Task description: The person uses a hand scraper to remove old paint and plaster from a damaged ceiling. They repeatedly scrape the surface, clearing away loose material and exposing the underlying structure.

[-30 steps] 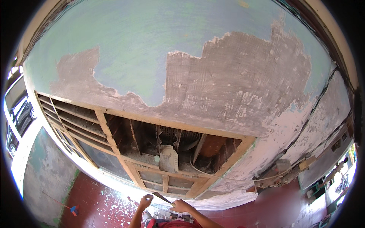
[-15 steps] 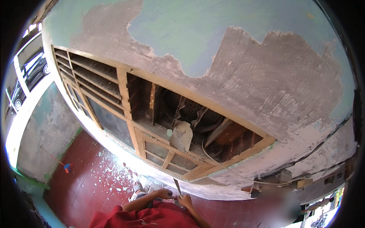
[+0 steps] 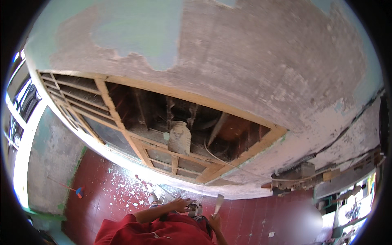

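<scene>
A scraper (image 3: 219, 203) points up from my right hand (image 3: 214, 222), its broad light blade clear of the fingers, which are wrapped round the handle. To the left, in front of my red shirt, my left hand (image 3: 182, 204) holds nothing, its fingers stretched out and apart. Beyond both hands rises the wall (image 3: 245, 53), where green paint (image 3: 139, 32) is left in patches around bare grey plaster. The scraper is apart from the wall.
A wooden window frame (image 3: 196, 96) with dusty slats and recesses spans the wall. A pale broken panel (image 3: 179, 138) leans in it. Paint flakes (image 3: 130, 185) litter the red tiled floor (image 3: 94, 196). A blue and orange object (image 3: 79, 192) lies left. A cable (image 3: 245, 172) hangs along the wall.
My hands have come apart: the right one has moved right and a little down with the scraper, while the left has opened. My view has shifted, turning slightly to the right.
</scene>
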Action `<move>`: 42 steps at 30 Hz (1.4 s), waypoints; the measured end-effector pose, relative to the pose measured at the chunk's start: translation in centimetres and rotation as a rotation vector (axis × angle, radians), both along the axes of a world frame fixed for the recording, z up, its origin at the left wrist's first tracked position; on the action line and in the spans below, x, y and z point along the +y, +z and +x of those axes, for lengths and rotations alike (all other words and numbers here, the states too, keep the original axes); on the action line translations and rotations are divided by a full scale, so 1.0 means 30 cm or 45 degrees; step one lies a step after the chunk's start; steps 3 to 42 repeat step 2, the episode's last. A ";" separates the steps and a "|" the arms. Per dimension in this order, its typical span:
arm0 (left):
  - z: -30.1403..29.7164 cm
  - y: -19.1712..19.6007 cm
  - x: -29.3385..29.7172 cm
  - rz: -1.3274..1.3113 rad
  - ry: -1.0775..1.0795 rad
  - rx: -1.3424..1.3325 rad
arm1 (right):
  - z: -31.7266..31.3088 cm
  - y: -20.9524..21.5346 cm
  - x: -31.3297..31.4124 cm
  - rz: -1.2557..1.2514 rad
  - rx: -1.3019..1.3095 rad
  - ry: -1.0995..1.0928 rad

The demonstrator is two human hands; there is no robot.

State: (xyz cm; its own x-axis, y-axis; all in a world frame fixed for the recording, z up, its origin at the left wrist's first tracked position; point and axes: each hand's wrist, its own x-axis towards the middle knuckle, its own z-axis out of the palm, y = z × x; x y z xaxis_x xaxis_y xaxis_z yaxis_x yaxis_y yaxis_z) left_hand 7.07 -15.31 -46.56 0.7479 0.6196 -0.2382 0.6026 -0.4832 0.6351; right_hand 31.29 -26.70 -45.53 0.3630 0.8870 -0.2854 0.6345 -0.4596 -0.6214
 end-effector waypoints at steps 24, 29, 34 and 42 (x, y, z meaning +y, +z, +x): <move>0.004 0.011 -0.002 0.004 -0.099 -0.018 | 0.024 -0.014 -0.102 -0.098 0.031 -0.076; 0.004 0.011 -0.002 0.004 -0.099 -0.018 | 0.024 -0.014 -0.102 -0.098 0.031 -0.076; 0.004 0.011 -0.002 0.004 -0.099 -0.018 | 0.024 -0.014 -0.102 -0.098 0.031 -0.076; 0.004 0.011 -0.002 0.004 -0.099 -0.018 | 0.024 -0.014 -0.102 -0.098 0.031 -0.076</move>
